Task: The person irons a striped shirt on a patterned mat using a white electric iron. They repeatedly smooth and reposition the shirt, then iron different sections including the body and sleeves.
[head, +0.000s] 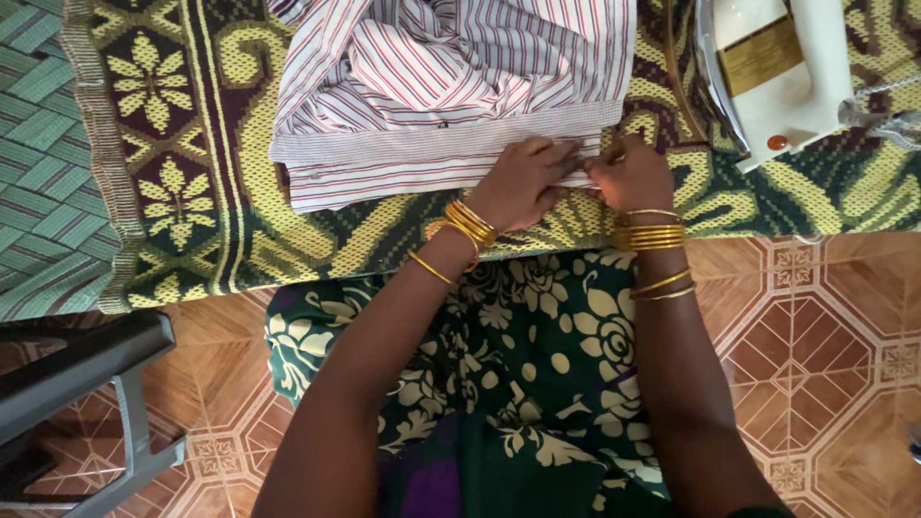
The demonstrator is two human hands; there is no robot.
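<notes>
**Colours and patterns all over this one**

The shirt (432, 86) is white with thin red and dark stripes. Under it, a woven blanket (201, 144) in yellow-green, dark green and maroon, with leaf motifs. The iron (782, 72) is cream with a gold band. Bangles (650, 236) are gold. The dress (518, 384) is dark green with cream flowers, and the floor tiles (815, 355) are orange-brown with geometric lines.

Both arms reach up the frame's middle, wrists bangled. Left hand (523, 182) lies flat, fingers spread; right hand (631, 175) is curled, fingertips pinched, beside it.
</notes>
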